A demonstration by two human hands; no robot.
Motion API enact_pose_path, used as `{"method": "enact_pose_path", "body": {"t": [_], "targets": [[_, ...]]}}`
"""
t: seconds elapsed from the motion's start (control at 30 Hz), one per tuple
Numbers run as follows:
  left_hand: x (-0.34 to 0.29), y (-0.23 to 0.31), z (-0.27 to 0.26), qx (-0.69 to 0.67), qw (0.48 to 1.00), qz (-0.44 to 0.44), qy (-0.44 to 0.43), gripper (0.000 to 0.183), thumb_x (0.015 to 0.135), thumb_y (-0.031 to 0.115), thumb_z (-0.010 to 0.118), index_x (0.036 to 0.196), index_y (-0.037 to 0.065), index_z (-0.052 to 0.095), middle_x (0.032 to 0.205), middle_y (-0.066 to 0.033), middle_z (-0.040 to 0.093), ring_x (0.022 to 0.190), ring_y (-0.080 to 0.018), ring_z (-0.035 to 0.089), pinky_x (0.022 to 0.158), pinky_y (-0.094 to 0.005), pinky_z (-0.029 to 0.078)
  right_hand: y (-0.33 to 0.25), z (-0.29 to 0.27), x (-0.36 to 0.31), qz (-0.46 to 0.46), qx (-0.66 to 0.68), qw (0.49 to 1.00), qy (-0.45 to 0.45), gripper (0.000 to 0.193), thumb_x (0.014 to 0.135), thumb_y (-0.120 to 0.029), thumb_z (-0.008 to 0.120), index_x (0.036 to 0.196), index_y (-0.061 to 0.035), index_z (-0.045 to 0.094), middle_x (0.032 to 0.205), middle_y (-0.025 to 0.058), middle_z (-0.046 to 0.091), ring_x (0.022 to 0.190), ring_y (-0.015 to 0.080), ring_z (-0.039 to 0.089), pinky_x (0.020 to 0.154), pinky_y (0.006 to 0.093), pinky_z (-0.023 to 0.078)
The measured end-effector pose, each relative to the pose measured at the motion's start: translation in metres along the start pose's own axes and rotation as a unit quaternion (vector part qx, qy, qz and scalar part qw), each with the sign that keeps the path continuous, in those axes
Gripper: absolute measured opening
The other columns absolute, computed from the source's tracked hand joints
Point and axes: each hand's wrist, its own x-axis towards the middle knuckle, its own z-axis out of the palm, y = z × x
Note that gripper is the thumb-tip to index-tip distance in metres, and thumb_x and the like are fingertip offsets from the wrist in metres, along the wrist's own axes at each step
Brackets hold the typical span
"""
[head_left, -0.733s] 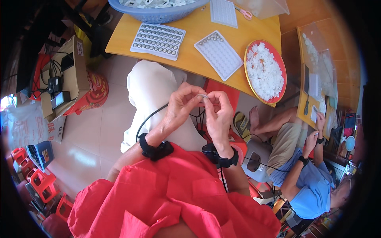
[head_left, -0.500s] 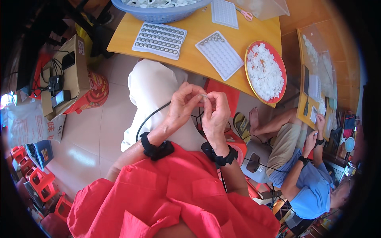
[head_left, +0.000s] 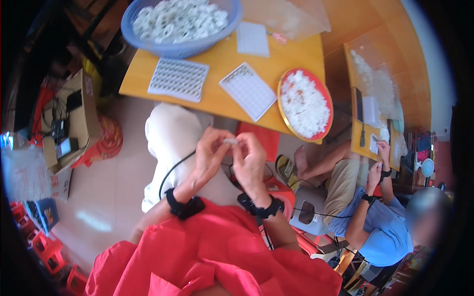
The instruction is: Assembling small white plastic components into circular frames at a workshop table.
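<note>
Above my lap, both hands pinch one small whitish piece [head_left: 230, 141], too small and blurred to name. My left hand [head_left: 209, 154] is closed on its left end with thumb and fingertips. My right hand [head_left: 250, 162] grips the other end the same way. Beyond them on the yellow table [head_left: 217, 104], a white tray [head_left: 178, 80] is filled with rows of round metallic pieces. Beside it, a second white tray [head_left: 252, 96] has a few such pieces at its far end. A red bowl [head_left: 323, 88] with a gold rim holds many small white pieces.
A blue basket [head_left: 133, 45] of white parts stands at the table's far left. Near it lie another white tray [head_left: 253, 39] and pink-handled scissors [head_left: 279, 38]. A cardboard box [head_left: 88, 116] is on the left. To the right, a co-worker in blue [head_left: 382, 237] sits at another table.
My view has shifted, so the table and basket appear lower and farther left. Both hands stay together in a pinch, and more of the small whitish piece shows between the fingertips.
</note>
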Motion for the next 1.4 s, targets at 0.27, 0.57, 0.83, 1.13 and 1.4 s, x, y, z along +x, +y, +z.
{"method": "enact_pose_path", "body": {"t": [0.27, 0.57, 0.83, 1.13, 1.4], "targets": [[0.007, -0.011, 0.002, 0.072, 0.996, 0.036, 0.039, 0.016, 0.08, -0.011, 0.048, 0.093, -0.003, 0.051, 0.098, -0.0055, 0.045, 0.081, -0.0112, 0.054, 0.067, -0.022, 0.048, -0.005, 0.011, 0.006, 0.012, -0.066, 0.998, -0.003, 0.015, 0.073, 0.006, 0.052, 0.086, -0.0017, 0.048, 0.073, 0.0164, 0.051, 0.063, 0.0331, 0.054, 0.055, 0.0397, 0.043], [0.002, 0.019, -0.006, -0.155, 0.988, -0.006, -0.026, 0.055, 0.083, 0.002, 0.056, 0.131, 0.002, 0.029, 0.109, -0.0082, 0.037, 0.094, -0.0217, 0.057, 0.078, -0.0306, 0.049, -0.037, -0.042, 0.096, 0.038, -0.027, 0.997, -0.059, 0.002, 0.079, -0.003, 0.053, 0.08, -0.0033, 0.055, 0.059, 0.0047, 0.054, 0.054, 0.0115, 0.052, 0.05, 0.0271, 0.042], [-0.001, 0.016, -0.004, -0.206, 0.976, -0.031, -0.058, 0.037, 0.086, 0.0, 0.05, 0.122, 0.001, 0.039, 0.096, -0.0058, 0.046, 0.086, -0.0169, 0.058, 0.074, -0.0268, 0.049, -0.101, -0.076, 0.263, -0.119, 0.025, 0.988, 0.093, 0.019, 0.084, -0.005, 0.054, 0.101, -0.001, 0.059, 0.077, 0.0046, 0.059, 0.069, 0.0102, 0.057, 0.057, 0.0225, 0.049], [-0.004, 0.013, -0.005, -0.217, 0.971, -0.038, -0.095, 0.028, 0.089, 0.001, 0.046, 0.117, 0.003, 0.042, 0.088, -0.0025, 0.049, 0.082, -0.0131, 0.058, 0.072, -0.0251, 0.048, -0.103, 0.038, 0.266, -0.217, -0.262, 0.924, -0.174, 0.019, 0.069, 0.001, 0.055, 0.082, -0.0059, 0.067, 0.076, 0.013, 0.063, 0.072, 0.0279, 0.061, 0.065, 0.0358, 0.048], [-0.004, 0.02, -0.006, -0.213, 0.97, -0.04, -0.112, 0.027, 0.09, 0.003, 0.047, 0.117, 0.001, 0.044, 0.089, -0.0032, 0.05, 0.082, -0.0132, 0.058, 0.073, -0.0251, 0.047, -0.074, 0.069, 0.291, -0.295, -0.329, 0.849, -0.29, 0.026, 0.064, 0.005, 0.056, 0.081, -0.0106, 0.068, 0.075, 0.0111, 0.063, 0.075, 0.0308, 0.061, 0.067, 0.0383, 0.047]]}}
